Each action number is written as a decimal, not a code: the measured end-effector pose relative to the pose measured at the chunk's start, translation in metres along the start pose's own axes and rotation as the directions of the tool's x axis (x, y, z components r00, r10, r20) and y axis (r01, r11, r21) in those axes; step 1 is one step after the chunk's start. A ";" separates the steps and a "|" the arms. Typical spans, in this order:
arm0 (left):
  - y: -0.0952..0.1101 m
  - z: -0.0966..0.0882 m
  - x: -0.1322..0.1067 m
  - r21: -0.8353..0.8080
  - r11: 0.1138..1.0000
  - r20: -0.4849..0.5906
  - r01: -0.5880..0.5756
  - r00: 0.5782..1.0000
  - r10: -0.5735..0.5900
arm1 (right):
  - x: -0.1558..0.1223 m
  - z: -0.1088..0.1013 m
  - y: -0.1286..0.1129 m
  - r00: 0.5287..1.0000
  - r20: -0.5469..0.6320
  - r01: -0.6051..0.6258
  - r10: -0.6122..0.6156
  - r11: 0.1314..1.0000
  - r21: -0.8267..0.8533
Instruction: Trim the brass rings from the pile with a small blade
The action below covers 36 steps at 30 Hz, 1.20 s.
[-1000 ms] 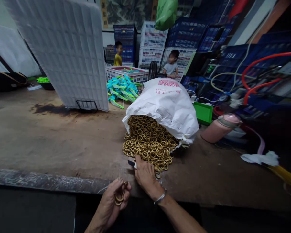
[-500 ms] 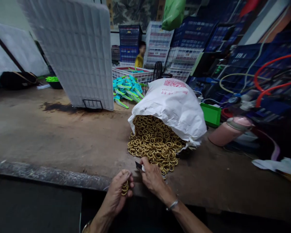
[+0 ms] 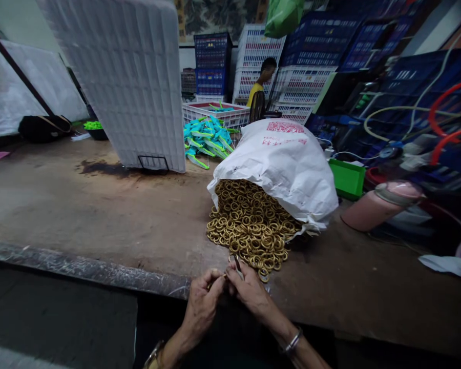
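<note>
A heap of gold-coloured rings spills onto the table from the mouth of a white woven sack lying on its side. Just in front of the heap, at the table edge, my two hands meet fingertip to fingertip. My left hand is closed on gold-coloured rings, mostly hidden by its fingers. Closed as well, my right hand grips a small tool with a dark flat tip that points up and away; its kind is unclear. The right fingertips touch what the left hand holds, but the exact contact is hidden.
A tall white ribbed panel stands on the table at left. Behind the sack lie turquoise and lime pieces. To the right are a green tray and a pink bottle. A person is near stacked crates.
My hands were apart and have come together at the fingertips. The dark tool tip has turned from pointing left to pointing upward. The view has shifted slightly; the person in back shows more.
</note>
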<state>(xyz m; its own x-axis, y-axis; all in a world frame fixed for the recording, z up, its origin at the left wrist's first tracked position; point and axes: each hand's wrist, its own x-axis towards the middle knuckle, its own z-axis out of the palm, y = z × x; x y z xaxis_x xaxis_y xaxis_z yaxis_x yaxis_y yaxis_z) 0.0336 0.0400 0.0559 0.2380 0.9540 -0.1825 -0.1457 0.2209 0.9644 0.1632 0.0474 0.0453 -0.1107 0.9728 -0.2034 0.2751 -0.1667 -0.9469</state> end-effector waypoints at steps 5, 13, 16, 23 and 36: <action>-0.003 -0.002 -0.001 -0.068 0.969 0.053 0.238 0.971 -0.235 | 0.000 -0.001 -0.002 0.998 -0.051 0.042 -0.043 0.999 -0.023; -0.006 -0.002 -0.003 -0.202 0.945 0.095 0.257 0.965 -0.243 | -0.003 -0.005 0.001 0.987 -0.100 0.101 -0.122 0.976 -0.191; -0.006 -0.002 -0.002 -0.197 0.952 0.095 0.236 0.971 -0.221 | -0.007 -0.004 0.006 0.981 -0.042 0.153 -0.190 0.887 -0.435; -0.008 -0.004 -0.001 -0.155 0.963 0.050 0.222 0.975 -0.217 | -0.013 0.000 0.004 0.986 0.049 0.150 -0.156 0.745 -0.650; 0.003 -0.009 -0.014 -0.113 0.986 0.147 0.122 0.984 -0.104 | -0.005 -0.003 0.006 0.988 0.074 0.143 -0.136 0.621 -0.771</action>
<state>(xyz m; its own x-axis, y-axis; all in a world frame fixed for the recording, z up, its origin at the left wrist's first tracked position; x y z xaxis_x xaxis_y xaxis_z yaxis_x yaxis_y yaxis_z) 0.0210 0.0297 0.0599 0.3909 0.8853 -0.2519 -0.2231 0.3567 0.9072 0.1682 0.0424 0.0417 -0.2170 0.9720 -0.0906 0.8911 0.1593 -0.4249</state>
